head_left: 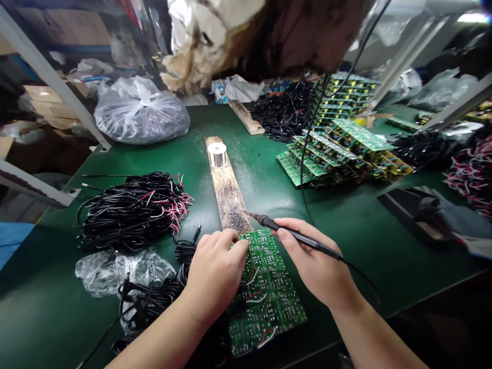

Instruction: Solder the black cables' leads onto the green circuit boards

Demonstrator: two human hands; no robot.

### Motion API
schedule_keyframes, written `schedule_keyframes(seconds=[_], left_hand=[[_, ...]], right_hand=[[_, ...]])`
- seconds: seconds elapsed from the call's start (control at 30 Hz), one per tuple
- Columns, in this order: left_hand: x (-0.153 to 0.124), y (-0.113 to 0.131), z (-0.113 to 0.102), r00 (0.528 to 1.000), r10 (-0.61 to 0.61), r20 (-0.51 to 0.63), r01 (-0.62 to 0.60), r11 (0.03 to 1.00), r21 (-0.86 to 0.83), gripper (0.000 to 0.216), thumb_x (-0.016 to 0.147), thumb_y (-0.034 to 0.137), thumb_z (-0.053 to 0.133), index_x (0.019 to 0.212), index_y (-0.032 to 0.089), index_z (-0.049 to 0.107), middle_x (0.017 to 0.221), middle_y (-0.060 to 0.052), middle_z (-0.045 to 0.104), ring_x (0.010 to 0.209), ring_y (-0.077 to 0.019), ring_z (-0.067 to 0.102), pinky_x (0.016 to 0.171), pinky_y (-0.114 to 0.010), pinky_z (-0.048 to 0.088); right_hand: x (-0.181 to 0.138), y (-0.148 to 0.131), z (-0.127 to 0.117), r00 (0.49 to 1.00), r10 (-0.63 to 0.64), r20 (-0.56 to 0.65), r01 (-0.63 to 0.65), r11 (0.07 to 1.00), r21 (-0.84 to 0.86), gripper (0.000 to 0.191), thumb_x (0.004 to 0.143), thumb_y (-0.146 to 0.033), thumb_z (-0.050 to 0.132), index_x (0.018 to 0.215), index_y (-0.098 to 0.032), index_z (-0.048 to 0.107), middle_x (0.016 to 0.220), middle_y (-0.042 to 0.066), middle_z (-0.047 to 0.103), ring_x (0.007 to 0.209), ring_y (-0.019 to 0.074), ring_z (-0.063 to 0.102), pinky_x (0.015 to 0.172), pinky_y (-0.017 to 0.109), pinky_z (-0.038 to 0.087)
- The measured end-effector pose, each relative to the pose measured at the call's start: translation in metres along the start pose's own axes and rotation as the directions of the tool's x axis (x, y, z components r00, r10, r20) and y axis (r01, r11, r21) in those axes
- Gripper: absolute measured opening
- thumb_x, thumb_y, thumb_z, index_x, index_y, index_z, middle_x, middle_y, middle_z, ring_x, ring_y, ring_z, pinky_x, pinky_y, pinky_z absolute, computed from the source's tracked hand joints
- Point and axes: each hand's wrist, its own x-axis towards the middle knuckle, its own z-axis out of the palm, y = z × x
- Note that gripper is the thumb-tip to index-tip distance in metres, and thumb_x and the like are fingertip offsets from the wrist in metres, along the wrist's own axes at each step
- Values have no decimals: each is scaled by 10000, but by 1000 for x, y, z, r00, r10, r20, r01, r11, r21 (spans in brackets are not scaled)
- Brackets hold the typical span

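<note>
A green circuit board panel [269,292] lies on the green table [346,220] in front of me, solder side up, with red and white wire ends on it. My left hand [215,271] rests on the board's left edge, fingers curled and pinched at its upper corner. My right hand [315,261] grips a black soldering iron [292,233] like a pen. The iron's tip points left, just above the scorched end of a wooden strip [228,189] beyond the board's top edge.
A solder spool [217,154] stands on the wooden strip. Bundles of black cables [130,210] lie at the left, and more cables [149,300] under my left forearm. Stacks of green boards [338,148] fill the right. A tied plastic bag [140,110] sits far left.
</note>
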Motion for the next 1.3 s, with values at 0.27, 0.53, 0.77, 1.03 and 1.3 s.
schedule_keyframes(seconds=[0.27,0.53,0.77,1.03,1.3], left_hand=[[-1,2,0,998,64,18,-65,997,34,175,1024,256,530,1072,259,698,1006,-29,709,891,-243,560,792,-414,378],[0,1,5,999,45,21,-43,995,-93,171,1034,245,519,1013,227,688,944,-31,710,872,-215,564,837,-392,389],[2,-3,7,996,52,70,-39,982,-185,157,1027,249,534,978,234,683,935,-22,696,882,-208,581,846,-380,401],[3,-2,7,997,54,57,-45,987,-155,172,1025,246,531,1014,241,703,978,-39,702,902,-223,585,832,-391,405],[2,-1,6,996,56,74,-48,992,-115,170,1020,223,534,1014,236,703,971,-39,695,888,-229,563,813,-401,389]], right_hand=[[-27,9,-30,993,107,-50,-106,994,27,202,985,-348,629,1146,-268,721,1043,31,794,940,217,783,877,371,650],[-45,17,-46,975,223,-8,-220,966,136,222,974,-384,642,1133,-259,735,1024,46,793,919,220,786,808,319,661],[-54,23,-53,948,313,54,-316,917,245,238,970,-417,648,1105,-245,742,968,48,793,883,189,773,790,275,654],[-53,28,-50,933,341,113,-359,888,287,239,975,-437,642,1114,-263,731,954,19,787,874,154,759,792,229,628],[-51,32,-44,933,330,147,-360,882,305,231,986,-432,633,1138,-279,715,974,2,779,902,139,751,794,208,612]])
